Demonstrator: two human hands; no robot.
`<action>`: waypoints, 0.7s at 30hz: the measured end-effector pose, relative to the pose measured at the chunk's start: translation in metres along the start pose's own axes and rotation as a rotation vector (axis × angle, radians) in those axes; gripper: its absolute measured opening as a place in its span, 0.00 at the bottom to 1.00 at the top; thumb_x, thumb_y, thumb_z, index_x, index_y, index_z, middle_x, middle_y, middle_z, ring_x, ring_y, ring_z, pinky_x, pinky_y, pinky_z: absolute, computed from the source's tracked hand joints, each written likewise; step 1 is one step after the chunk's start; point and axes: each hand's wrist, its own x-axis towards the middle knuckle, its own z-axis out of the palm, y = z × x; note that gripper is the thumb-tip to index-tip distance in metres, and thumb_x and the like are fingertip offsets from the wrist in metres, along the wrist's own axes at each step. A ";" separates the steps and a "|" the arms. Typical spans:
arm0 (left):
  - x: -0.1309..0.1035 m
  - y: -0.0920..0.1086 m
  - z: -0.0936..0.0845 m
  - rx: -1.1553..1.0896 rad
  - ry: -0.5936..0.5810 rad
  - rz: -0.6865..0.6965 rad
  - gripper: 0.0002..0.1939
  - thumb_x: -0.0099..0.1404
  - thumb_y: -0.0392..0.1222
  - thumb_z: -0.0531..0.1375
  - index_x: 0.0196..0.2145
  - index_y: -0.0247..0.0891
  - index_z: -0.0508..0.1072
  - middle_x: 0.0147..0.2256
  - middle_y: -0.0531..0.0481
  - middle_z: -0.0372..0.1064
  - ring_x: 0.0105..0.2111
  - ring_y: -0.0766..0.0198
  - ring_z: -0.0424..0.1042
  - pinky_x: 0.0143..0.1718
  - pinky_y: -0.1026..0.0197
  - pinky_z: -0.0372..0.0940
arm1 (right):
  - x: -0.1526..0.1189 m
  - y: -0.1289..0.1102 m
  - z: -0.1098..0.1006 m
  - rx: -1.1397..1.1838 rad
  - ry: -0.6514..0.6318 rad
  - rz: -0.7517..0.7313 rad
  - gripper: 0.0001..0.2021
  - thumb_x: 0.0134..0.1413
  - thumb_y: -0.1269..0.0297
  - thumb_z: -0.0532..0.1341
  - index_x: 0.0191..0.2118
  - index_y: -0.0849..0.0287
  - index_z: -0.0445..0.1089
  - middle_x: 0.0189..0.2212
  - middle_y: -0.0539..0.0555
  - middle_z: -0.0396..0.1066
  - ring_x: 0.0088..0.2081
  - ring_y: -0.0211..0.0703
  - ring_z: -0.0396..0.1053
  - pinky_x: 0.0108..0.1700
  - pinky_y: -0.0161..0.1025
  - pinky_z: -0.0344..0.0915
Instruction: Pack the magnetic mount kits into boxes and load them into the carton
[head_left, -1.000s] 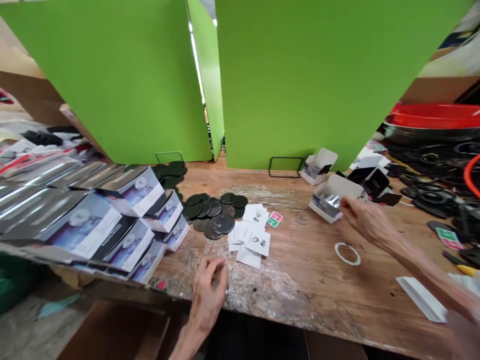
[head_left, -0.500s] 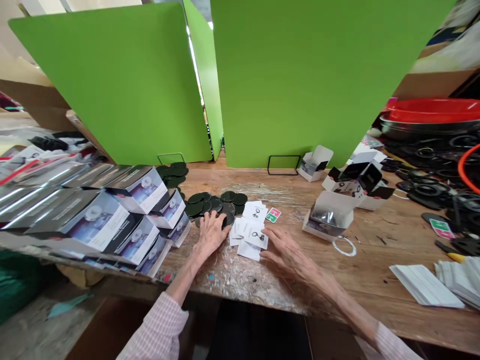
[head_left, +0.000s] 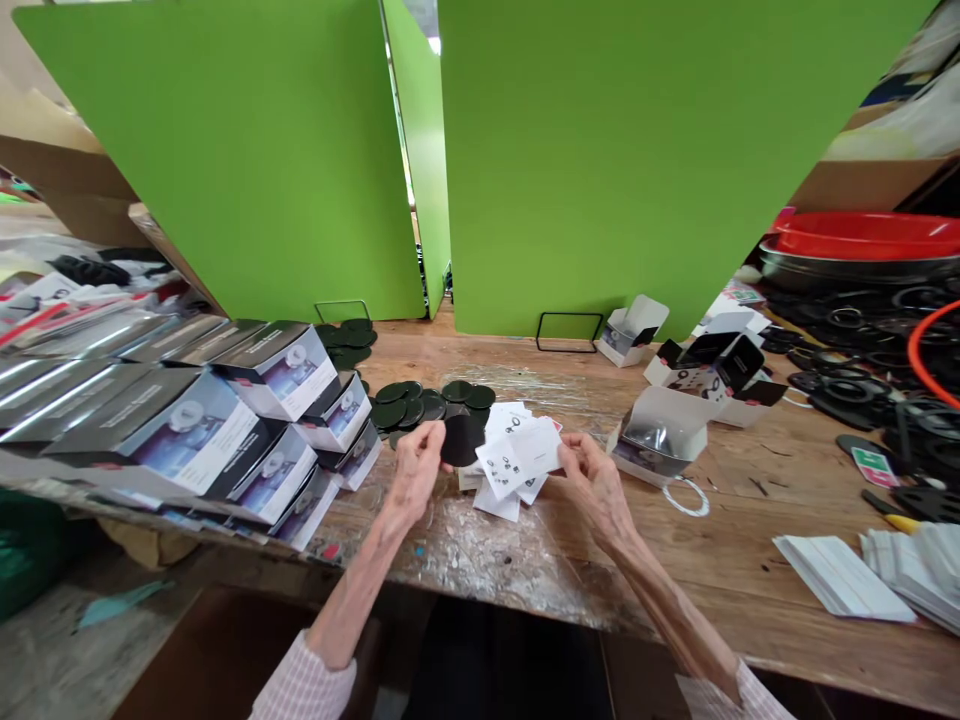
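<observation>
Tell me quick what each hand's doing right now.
Left hand: closed on a black disc.
Right hand: closed on printed white paper.

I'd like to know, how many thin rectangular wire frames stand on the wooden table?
2: one wire frame by the left green panel, the second frame by the right green panel.

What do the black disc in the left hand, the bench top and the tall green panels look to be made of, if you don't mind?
Disc: perhaps plastic or rubber; evenly dark.
Bench top: wood or wood-look laminate; grain lines, scuffed.
Panels: possibly painted board; flat, smooth.
</observation>
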 end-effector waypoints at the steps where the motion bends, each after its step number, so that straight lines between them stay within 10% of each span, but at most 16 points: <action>1: -0.003 0.005 0.005 -0.173 -0.033 -0.054 0.19 0.60 0.56 0.54 0.28 0.35 0.70 0.24 0.53 0.63 0.21 0.68 0.62 0.20 0.66 0.62 | 0.001 -0.001 0.002 0.078 -0.009 0.030 0.13 0.59 0.51 0.50 0.35 0.56 0.61 0.21 0.49 0.67 0.25 0.43 0.66 0.30 0.39 0.63; 14: 0.001 0.025 0.006 -0.544 0.024 -0.217 0.22 0.43 0.57 0.67 0.23 0.33 0.72 0.23 0.54 0.65 0.20 0.71 0.61 0.17 0.69 0.60 | 0.014 -0.027 -0.006 0.114 0.274 -0.056 0.11 0.55 0.53 0.54 0.36 0.56 0.63 0.34 0.55 0.73 0.37 0.49 0.71 0.43 0.48 0.66; 21: -0.004 0.046 0.036 -0.645 -0.103 -0.242 0.22 0.42 0.56 0.69 0.26 0.32 0.76 0.27 0.50 0.68 0.23 0.70 0.64 0.18 0.69 0.61 | 0.009 -0.040 0.002 0.566 -0.020 0.202 0.15 0.49 0.53 0.62 0.39 0.56 0.64 0.26 0.48 0.72 0.26 0.43 0.70 0.31 0.39 0.67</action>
